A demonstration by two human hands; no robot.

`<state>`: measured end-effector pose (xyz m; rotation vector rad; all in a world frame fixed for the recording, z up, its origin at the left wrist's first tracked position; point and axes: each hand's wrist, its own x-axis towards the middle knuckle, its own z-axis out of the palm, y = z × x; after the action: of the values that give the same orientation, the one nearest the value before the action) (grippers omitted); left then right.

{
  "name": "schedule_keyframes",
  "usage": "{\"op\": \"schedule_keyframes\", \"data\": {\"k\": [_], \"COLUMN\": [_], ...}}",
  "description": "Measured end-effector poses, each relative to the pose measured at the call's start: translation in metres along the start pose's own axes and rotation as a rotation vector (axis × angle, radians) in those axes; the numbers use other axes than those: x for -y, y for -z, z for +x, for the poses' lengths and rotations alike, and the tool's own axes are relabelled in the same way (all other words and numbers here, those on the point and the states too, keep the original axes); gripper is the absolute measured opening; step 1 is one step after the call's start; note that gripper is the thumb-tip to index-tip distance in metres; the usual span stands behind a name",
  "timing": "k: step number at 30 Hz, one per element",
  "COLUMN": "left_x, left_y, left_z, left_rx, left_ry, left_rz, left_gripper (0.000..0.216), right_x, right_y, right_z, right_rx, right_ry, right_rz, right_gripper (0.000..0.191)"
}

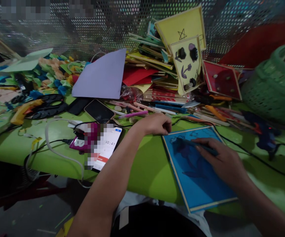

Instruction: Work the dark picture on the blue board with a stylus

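A blue picture [213, 187] with a pale wooden-strip frame lies tilted at the table's front edge. Dark outlines of a flower with leaves and smaller line shapes show on its surface. My right hand [222, 161] is closed around a dark blue pen [202, 145]. The pen slants left over the upper part of the picture, its tip near the dark flower; I cannot tell whether it touches. My left hand [157, 124] has its fingers curled in, with the fingertips on the frame's upper left corner. My left forearm crosses beside a lit phone [110, 144].
A magenta power strip [83, 141] with cables sits left of the phone. Behind are a dark phone [99, 111], pens, sticks and stacked frames, including a yellow framed picture [188, 67]. A glue gun [265, 131] and its black cord lie right, before a green basket [276, 82].
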<state>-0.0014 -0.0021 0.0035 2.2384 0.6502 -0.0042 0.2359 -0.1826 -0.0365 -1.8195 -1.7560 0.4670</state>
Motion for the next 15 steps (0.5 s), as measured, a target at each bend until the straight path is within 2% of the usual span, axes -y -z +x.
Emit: {"op": "schedule_keyframes", "data": {"k": [7,15], "left_x": [-0.0017,0.0009], "left_y": [0.0004,-0.0003], "left_z": [0.0001,0.0010], "left_rx": [0.001,0.003], "left_ry": [0.005,-0.006], "left_rz": [-0.006,-0.005], "left_gripper": [0.017,0.017], "right_x": [0.0057,0.0039], "right_y": [-0.0014,0.0011], "right_z": [-0.0028,-0.0007], "right_rx": [0.033,0.001], "right_ry": [0.013,-0.018], "right_rz": [0.048,0.014], "right_gripper": [0.032,0.033]}}
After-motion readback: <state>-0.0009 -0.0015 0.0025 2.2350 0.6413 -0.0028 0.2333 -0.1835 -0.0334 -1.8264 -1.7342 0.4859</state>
